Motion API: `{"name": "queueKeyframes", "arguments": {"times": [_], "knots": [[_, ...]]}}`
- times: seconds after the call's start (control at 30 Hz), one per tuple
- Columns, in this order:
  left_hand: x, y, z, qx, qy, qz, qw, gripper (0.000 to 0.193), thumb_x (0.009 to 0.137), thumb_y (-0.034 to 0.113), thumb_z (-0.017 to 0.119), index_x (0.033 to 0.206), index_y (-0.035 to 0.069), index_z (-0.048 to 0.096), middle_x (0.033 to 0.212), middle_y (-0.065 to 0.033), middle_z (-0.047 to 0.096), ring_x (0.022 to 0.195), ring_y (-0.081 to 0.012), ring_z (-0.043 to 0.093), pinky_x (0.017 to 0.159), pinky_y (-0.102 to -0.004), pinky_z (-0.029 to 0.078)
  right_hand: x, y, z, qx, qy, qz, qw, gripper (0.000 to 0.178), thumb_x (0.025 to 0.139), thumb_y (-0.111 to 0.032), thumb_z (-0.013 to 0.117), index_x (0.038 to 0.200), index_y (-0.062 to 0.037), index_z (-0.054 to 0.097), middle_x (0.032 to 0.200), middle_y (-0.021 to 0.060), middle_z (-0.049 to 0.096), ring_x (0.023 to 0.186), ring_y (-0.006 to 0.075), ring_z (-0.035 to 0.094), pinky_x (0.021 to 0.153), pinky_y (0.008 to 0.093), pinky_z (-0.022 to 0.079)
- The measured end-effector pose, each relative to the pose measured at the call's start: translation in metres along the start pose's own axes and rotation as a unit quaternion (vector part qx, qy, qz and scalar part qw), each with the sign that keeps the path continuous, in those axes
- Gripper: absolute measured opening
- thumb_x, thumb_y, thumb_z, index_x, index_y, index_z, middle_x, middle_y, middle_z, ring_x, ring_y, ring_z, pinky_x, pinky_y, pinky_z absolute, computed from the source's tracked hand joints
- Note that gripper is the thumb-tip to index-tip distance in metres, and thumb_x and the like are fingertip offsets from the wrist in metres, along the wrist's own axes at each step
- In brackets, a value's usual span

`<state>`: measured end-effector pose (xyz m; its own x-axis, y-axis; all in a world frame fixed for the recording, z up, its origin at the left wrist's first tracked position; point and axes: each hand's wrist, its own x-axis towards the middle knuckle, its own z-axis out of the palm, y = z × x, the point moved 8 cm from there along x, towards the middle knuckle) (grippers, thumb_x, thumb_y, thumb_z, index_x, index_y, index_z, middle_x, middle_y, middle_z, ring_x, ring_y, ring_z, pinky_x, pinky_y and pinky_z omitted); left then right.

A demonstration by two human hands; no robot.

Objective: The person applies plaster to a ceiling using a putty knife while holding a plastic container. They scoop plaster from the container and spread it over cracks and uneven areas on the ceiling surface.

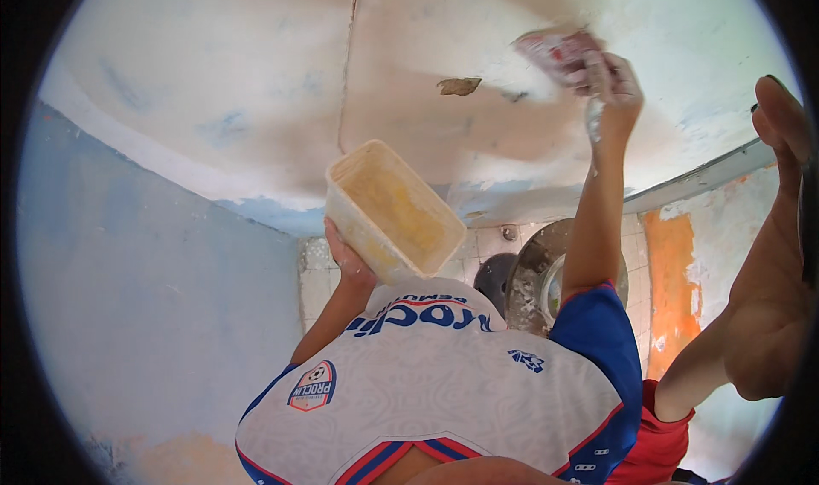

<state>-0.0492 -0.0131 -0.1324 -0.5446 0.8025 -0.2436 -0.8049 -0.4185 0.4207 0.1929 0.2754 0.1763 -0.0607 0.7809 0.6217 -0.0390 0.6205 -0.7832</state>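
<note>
My left hand (348, 261) grips a pale rectangular plastic tub (354, 216) by its side, tilted in front of my chest. Yellowish-white residue coats the tub's inside. Up on the right, my right hand (610, 80) is closed on a flat reddish-and-white piece (556, 52), its edge at the wall. Motion blurs this piece, so I cannot tell its exact kind. White paste smears the fingers and wrist of that hand. Pale patchy wall (281, 84) lies behind both hands, with a brown bare patch (459, 86) left of the right hand.
Another person's raised arm (759, 314) and red garment (653, 438) are close at my right. Below stand a round grey basin (533, 272) and a dark round container (495, 280) on the tiled floor (317, 284). A blue wall (162, 289) rises at left.
</note>
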Motion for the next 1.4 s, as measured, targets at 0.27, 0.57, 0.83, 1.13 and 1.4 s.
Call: {"name": "queueKeyframes", "arguments": {"times": [0.27,0.57,0.83,1.13,1.4], "knots": [[-0.001,0.002,0.002,0.000,-0.014,0.011,1.000,0.073,0.106,0.065,0.026,0.158,0.015,0.037,0.154,-0.0108,0.048,0.139,-0.0321,0.048,0.117,-0.0474,0.040,-0.013,-0.002,0.005,-0.053,-0.049,0.015,0.997,0.016,0.100,-0.016,0.070,0.106,-0.0007,0.071,0.079,0.0041,0.070,0.064,0.0084,0.063,0.058,0.0231,0.054],[-0.007,0.001,0.018,-0.018,-0.037,-0.010,0.999,0.071,0.107,0.065,0.024,0.157,0.016,0.038,0.153,-0.0103,0.049,0.138,-0.0306,0.049,0.117,-0.0467,0.040,-0.014,0.010,0.000,-0.061,-0.059,0.025,0.996,0.019,0.101,-0.017,0.069,0.107,0.0002,0.070,0.092,0.0070,0.072,0.073,0.0087,0.067,0.057,0.0227,0.052],[-0.008,0.001,0.019,0.003,-0.041,-0.010,0.999,0.074,0.106,0.066,0.024,0.158,0.016,0.036,0.154,-0.0109,0.047,0.139,-0.0308,0.048,0.118,-0.0463,0.039,0.000,-0.024,-0.040,0.017,0.077,-0.039,0.996,0.020,0.104,-0.018,0.064,0.108,0.0013,0.066,0.089,0.0103,0.075,0.072,0.0148,0.072,0.056,0.0237,0.054],[-0.006,0.000,0.020,0.008,0.027,-0.017,0.999,0.076,0.105,0.067,0.024,0.160,0.015,0.033,0.157,-0.0114,0.044,0.142,-0.0323,0.045,0.119,-0.0469,0.037,0.012,-0.018,-0.045,0.028,0.107,-0.021,0.994,0.020,0.103,-0.020,0.067,0.109,-0.0012,0.068,0.092,0.0084,0.076,0.072,0.0115,0.071,0.056,0.0228,0.051],[-0.002,0.000,0.017,0.028,0.024,-0.007,0.999,0.078,0.104,0.069,0.026,0.162,0.018,0.030,0.161,-0.0109,0.039,0.144,-0.0325,0.043,0.120,-0.0465,0.036,0.000,0.013,0.007,-0.017,-0.095,0.042,0.994,0.024,0.101,-0.021,0.069,0.109,0.0021,0.068,0.089,0.0087,0.075,0.072,0.0106,0.069,0.058,0.0221,0.053]]}}
